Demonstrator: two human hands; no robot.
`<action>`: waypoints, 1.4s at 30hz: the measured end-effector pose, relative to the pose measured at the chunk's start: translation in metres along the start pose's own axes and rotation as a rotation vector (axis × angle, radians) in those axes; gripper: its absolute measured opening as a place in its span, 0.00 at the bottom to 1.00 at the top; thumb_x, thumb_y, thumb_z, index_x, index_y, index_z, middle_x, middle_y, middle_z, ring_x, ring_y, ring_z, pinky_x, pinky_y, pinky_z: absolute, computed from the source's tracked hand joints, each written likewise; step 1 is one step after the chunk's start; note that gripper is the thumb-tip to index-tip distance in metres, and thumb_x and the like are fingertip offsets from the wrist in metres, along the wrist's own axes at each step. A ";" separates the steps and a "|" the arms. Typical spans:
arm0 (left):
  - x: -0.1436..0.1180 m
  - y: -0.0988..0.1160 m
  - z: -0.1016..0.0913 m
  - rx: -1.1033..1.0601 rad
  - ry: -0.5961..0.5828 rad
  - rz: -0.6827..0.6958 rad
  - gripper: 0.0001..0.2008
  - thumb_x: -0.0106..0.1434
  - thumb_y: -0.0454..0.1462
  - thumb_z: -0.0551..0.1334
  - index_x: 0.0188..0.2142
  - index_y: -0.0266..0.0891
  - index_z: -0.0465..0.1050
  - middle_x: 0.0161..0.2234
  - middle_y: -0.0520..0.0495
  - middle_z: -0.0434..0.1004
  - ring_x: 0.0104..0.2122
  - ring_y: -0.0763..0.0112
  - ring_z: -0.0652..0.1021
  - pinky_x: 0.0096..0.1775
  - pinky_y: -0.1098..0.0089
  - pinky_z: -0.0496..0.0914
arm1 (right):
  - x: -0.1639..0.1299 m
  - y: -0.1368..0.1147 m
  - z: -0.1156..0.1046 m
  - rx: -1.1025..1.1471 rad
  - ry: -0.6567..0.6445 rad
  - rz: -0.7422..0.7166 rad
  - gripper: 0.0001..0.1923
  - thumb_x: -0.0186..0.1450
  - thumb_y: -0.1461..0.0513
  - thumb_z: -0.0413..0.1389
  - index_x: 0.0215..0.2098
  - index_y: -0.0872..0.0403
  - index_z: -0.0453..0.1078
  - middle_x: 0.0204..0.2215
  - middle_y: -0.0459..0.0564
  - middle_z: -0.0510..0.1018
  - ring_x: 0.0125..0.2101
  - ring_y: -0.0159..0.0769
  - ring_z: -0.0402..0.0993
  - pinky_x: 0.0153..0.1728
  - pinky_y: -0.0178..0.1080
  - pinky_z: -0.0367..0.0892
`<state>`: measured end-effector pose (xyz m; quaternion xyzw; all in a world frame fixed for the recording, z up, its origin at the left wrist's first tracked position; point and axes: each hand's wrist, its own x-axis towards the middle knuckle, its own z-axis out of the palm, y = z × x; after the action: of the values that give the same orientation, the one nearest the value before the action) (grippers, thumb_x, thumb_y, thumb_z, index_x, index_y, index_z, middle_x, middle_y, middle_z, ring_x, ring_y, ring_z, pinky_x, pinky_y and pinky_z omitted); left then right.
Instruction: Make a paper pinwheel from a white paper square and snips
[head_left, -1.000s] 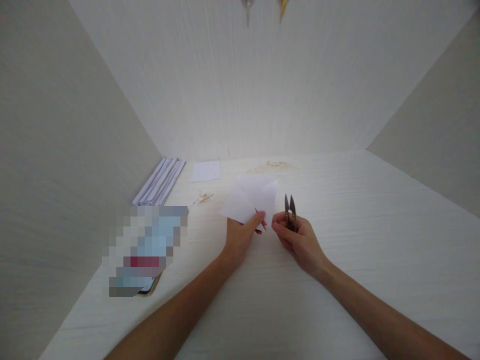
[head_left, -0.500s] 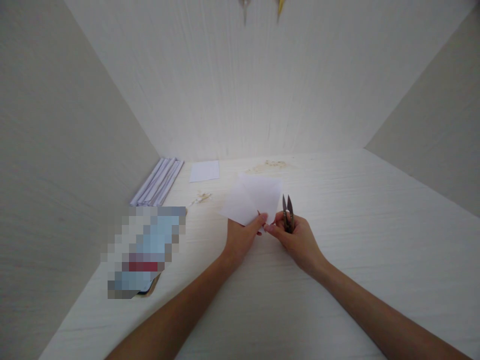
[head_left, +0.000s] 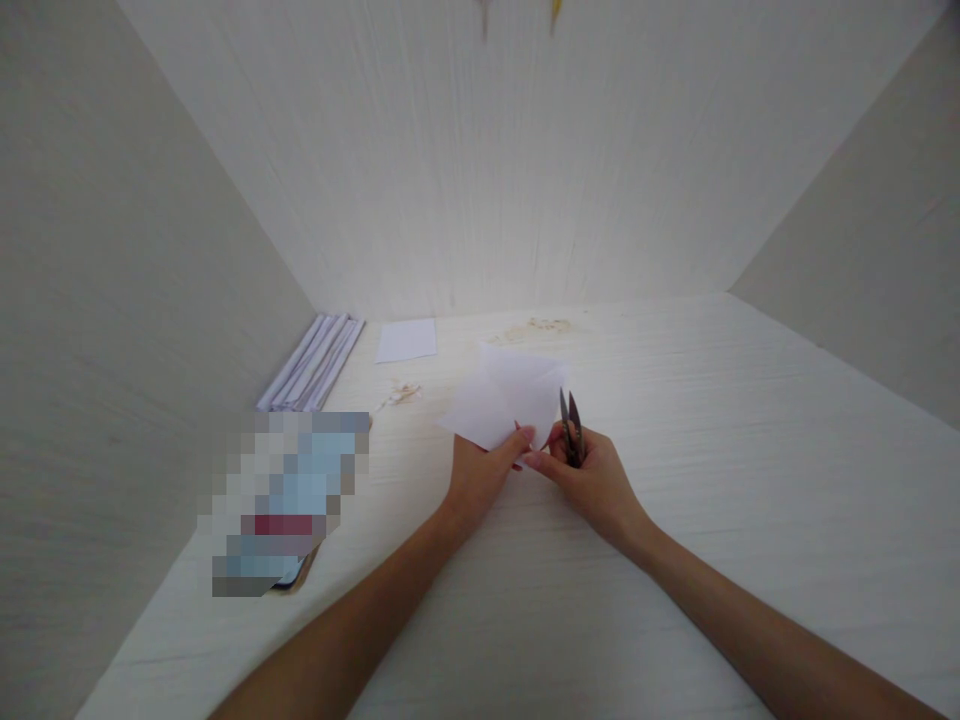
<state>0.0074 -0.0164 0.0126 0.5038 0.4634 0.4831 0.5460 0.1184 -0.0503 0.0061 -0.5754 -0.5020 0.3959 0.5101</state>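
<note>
A folded sheet of white paper (head_left: 506, 392) is held up in front of me, creases showing across it. My left hand (head_left: 486, 478) grips its lower edge, thumb on top and the other fingers mostly hidden underneath. Tucked in the palm of my right hand (head_left: 600, 480) is a pair of dark metal thread snips (head_left: 573, 436), blades apart and pointing away from me. The thumb and forefinger of that same hand reach the paper's lower right corner beside my left thumb. Whether they pinch something small there is too blurred to tell.
On the left lies a phone (head_left: 322, 475), its screen blurred out. Behind it is a stack of folded paper strips (head_left: 311, 365), with a square paper (head_left: 406, 341) beside it. Small scraps (head_left: 405, 393) and pale crumbs (head_left: 551, 325) lie on the table. Walls (head_left: 480, 200) enclose the back and sides.
The snips have tilted slightly to the left in my right hand, and its thumb has shifted a little at the paper's corner. My left hand has hardly moved.
</note>
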 end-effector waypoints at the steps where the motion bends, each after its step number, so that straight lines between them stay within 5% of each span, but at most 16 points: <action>1: 0.000 0.000 0.000 -0.003 -0.005 0.000 0.04 0.44 0.34 0.63 0.23 0.36 0.70 0.21 0.51 0.73 0.21 0.73 0.73 0.22 0.74 0.67 | 0.000 0.000 0.000 -0.009 0.002 -0.002 0.17 0.47 0.57 0.60 0.17 0.54 0.55 0.11 0.35 0.51 0.15 0.23 0.45 0.15 0.30 0.44; 8: 0.003 -0.002 -0.002 -0.019 -0.032 0.019 0.07 0.45 0.34 0.62 0.16 0.36 0.66 0.15 0.54 0.68 0.18 0.77 0.70 0.25 0.74 0.66 | -0.002 -0.001 0.000 -0.035 0.003 -0.001 0.15 0.45 0.59 0.61 0.19 0.54 0.57 0.11 0.34 0.51 0.14 0.22 0.45 0.15 0.30 0.43; 24: 0.007 -0.004 -0.004 -0.049 0.014 0.001 0.07 0.45 0.37 0.63 0.19 0.35 0.67 0.16 0.54 0.69 0.17 0.77 0.69 0.18 0.76 0.63 | -0.003 0.001 -0.001 -0.054 -0.054 -0.034 0.07 0.50 0.60 0.57 0.26 0.55 0.64 0.12 0.35 0.49 0.15 0.24 0.45 0.17 0.32 0.43; 42: 0.004 -0.003 -0.004 -0.051 -0.057 -0.013 0.06 0.43 0.36 0.64 0.21 0.35 0.70 0.20 0.52 0.71 0.18 0.77 0.69 0.18 0.76 0.65 | -0.002 0.001 -0.002 -0.050 0.003 -0.027 0.16 0.52 0.56 0.56 0.18 0.54 0.55 0.13 0.37 0.52 0.16 0.24 0.47 0.16 0.31 0.45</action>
<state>0.0042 -0.0123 0.0095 0.5003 0.4384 0.4765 0.5749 0.1201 -0.0524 0.0052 -0.5818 -0.5186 0.3753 0.5017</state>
